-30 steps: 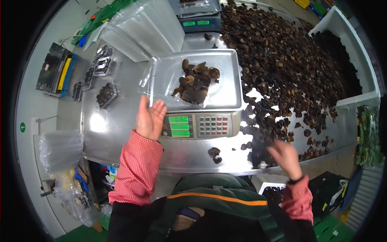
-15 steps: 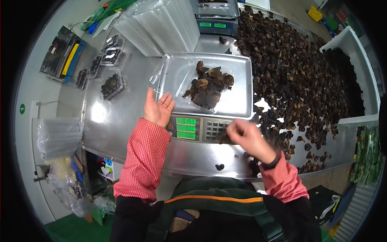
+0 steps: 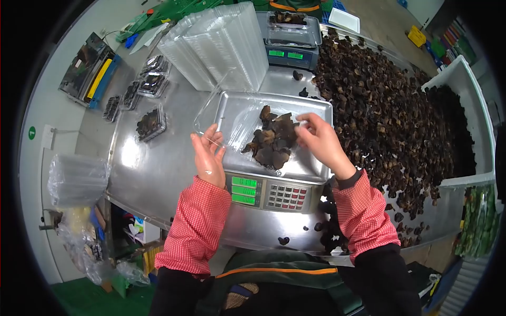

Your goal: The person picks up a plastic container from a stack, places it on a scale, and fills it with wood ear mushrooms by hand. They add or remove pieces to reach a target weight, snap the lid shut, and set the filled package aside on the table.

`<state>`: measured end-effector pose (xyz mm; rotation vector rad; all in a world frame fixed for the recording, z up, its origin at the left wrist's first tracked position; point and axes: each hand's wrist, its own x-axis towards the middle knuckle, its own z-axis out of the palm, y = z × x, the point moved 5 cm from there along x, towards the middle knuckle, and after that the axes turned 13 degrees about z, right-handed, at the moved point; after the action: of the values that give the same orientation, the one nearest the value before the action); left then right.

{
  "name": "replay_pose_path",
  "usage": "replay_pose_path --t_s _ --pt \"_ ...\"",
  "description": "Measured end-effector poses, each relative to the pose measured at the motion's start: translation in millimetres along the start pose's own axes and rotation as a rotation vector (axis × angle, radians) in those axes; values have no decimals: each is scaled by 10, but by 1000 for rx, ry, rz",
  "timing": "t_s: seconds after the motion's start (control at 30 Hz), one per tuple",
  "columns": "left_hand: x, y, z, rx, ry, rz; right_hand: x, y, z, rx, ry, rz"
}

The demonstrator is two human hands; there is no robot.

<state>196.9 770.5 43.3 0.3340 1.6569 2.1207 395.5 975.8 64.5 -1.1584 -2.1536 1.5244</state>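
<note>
A clear plastic clamshell box (image 3: 240,129) lies on the metal pan (image 3: 316,163) of a weighing scale (image 3: 271,195), its lid tilted up at the left. In its right part sits a pile of dark brown wood ear mushrooms (image 3: 271,145). My left hand (image 3: 209,158), palm up with curled fingers, is at the lid's near edge and grips it between thumb and fingers. At the pile's right side is my right hand (image 3: 322,145); its thumb and fingertips pinch a brown wood ear piece (image 3: 286,126). The green display is lit, its digits blurred.
Loose wood ears (image 3: 374,105) cover the table's right side, beside a white foam box (image 3: 482,131). Stacked clear boxes (image 3: 216,50) stand behind the pan, next to a second scale (image 3: 290,55). Several filled boxes (image 3: 152,125) sit at the left. A sealing machine (image 3: 89,71) is further left.
My right hand has moved from the scale's keypad up to the pile. My left hand's fingers have curled in at the lid, which is raised more. The whole view has shifted slightly.
</note>
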Motion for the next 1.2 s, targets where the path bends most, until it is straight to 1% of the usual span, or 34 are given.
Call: replay_pose_path --t_s 0.07,0.1,0.13,0.2,0.23,0.27,0.3,0.33,0.4,0.47,0.5,0.6,0.63,0.67,0.73,0.77,0.8,0.83,0.9,0.93,1.03,1.07,1.13,1.17,1.2 --pt "-42 28 29 21 8 65 92 -221 13 261 -82 -67" --pt "-63 50 54 30 13 114 139 -265 -23 243 -78 -89" --pt "-89 76 81 39 15 163 171 -275 -92 254 -22 -80" --pt "-243 217 253 303 -236 506 340 -95 -258 133 96 4" --pt "-357 259 337 435 -358 676 420 -17 -320 29 200 -17" --pt "-462 181 425 712 -536 875 503 82 -298 -50 216 -2" --pt "-696 305 653 956 -664 1016 576 170 -269 -129 233 13" --pt "-846 287 740 1012 -717 1061 608 200 -230 -208 250 27" --pt "-943 194 750 1078 -631 1106 590 339 -49 26 -81 233" --pt "-930 154 615 1152 -543 1009 480 394 29 295 -106 253" --pt "-913 147 535 1188 -496 954 415 427 44 362 -115 279" --pt "-693 0 207 870 -315 454 277 466 75 540 -121 328" --pt "-592 -102 127 820 -304 351 253 482 107 581 -111 329" --pt "-536 -257 65 632 -292 152 234 479 151 621 -104 326" --pt "-457 -369 79 242 -241 -206 192 459 199 621 -37 345" --pt "-394 -456 63 70 -224 -310 231 531 260 624 3 314" --pt "-371 -474 51 -31 -164 -292 227 565 276 635 25 293" --pt "-372 -487 32 -84 -128 -292 166 498 265 696 -3 249" --pt "-454 -362 -24 25 -258 -284 144 429 222 642 -18 265" --pt "-516 -295 -57 55 -318 -300 114 345 216 681 -52 283" --pt "-559 56 -313 88 -229 -232 137 117 304 708 -221 371" --pt "-445 115 -470 20 -174 -264 163 25 373 699 -274 390" --pt "-199 276 -813 -114 -73 -334 237 -235 653 630 -394 361" --pt "-162 382 -849 -229 -145 -320 237 -428 828 572 -431 336" --pt "-27 351 -989 -247 -192 -302 237 -675 985 516 -461 309"
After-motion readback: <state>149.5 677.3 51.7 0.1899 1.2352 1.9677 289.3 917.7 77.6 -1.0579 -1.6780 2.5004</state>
